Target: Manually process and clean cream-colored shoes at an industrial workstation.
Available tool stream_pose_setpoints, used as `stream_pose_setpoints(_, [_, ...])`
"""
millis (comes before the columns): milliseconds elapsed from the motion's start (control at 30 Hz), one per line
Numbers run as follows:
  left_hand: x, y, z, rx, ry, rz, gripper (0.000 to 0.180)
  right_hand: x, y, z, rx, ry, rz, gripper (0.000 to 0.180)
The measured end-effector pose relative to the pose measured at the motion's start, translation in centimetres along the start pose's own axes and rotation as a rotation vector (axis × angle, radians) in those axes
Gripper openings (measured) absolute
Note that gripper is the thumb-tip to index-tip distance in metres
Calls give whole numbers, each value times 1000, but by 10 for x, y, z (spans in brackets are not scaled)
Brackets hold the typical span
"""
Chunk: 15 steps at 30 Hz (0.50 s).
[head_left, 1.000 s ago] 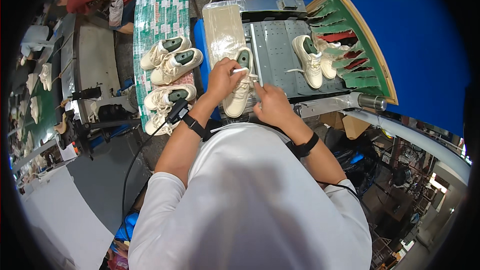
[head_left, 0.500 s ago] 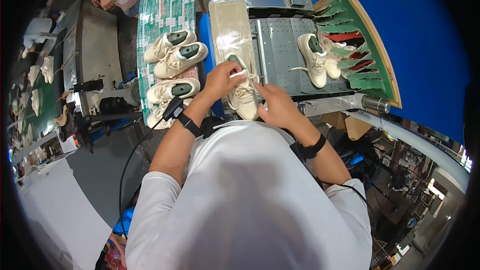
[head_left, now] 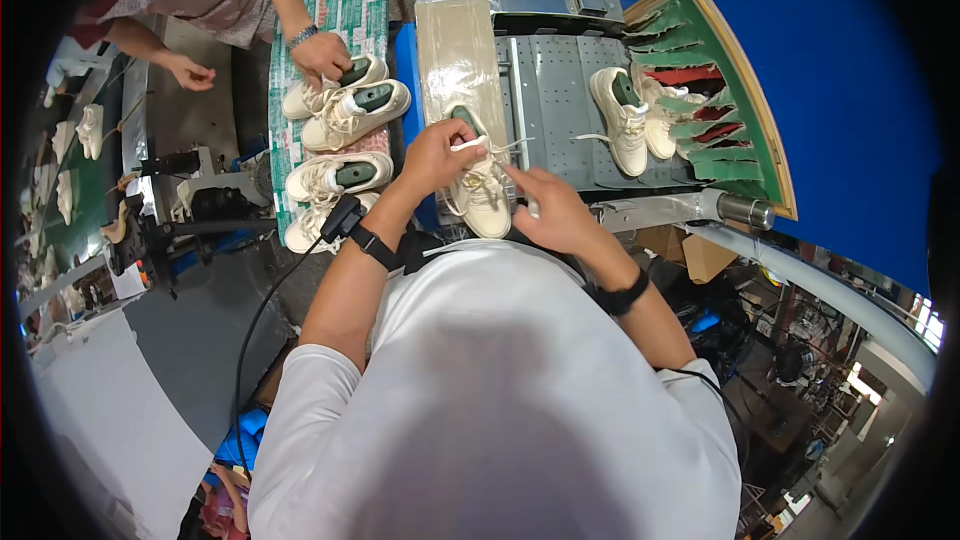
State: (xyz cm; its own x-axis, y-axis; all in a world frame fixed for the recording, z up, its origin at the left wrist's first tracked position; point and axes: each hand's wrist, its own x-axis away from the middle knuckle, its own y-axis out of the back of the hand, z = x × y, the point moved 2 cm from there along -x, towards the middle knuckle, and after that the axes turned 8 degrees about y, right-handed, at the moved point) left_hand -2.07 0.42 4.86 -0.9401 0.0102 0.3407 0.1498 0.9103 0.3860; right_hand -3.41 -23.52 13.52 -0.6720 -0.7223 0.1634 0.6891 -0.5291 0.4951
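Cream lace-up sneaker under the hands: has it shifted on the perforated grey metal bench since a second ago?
No. The cream lace-up sneaker sits at the perforated grey metal bench's near edge, beside the beige pad, as before.

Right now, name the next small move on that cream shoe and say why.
Probably draw the lace snug. The left hand pinches it over the cream shoe, one end trails loose to the right, and the right hand rests beside the toe, free to steady the shoe.

Bright, even light fell from overhead, shadows were faint, and fisheye bending darkened into a black vignette at the rim.
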Motion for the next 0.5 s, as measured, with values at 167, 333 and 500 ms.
stream_pose_setpoints(167, [-3, -5, 9, 46, 6, -26, 26, -4, -13, -14, 481, 154, -9, 65])
stream_pose_setpoints(333, [-6, 0, 7, 93, 32, -18, 27, 26, -20, 14, 576, 277, 30, 65])
stream_pose_setpoints(500, [-9, 2, 8, 69, 5, 23, 31, 1, -20, 18, 496, 306, -5, 66])
